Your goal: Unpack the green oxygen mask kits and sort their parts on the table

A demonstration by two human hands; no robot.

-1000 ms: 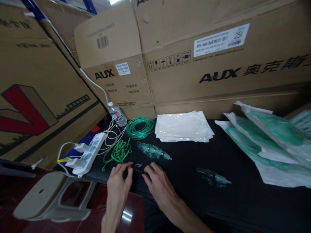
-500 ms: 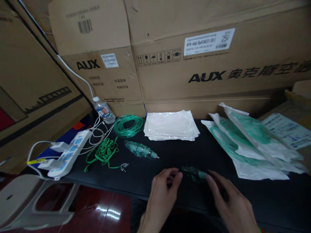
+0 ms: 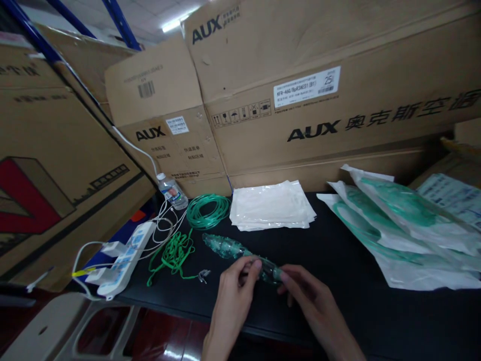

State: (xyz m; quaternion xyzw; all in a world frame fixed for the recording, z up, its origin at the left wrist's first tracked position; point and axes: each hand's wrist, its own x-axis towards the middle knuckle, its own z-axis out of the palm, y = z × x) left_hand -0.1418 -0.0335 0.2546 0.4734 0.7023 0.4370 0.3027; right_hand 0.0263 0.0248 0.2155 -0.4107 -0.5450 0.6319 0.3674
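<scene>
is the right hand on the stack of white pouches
No, the right hand is at one end of a green plastic piece, and the white pouches lie apart, farther back.

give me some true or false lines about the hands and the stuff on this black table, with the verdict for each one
1. The left hand and right hand hold the same clear green piece. True.
2. The coil of tubing is to the right of the white packets. False: the coil of tubing is left of the white packets.
3. Two plugs sit in the power strip. True.
4. The plastic bottle is between the two hands. False: the plastic bottle is beside the coil of tubing.
</scene>
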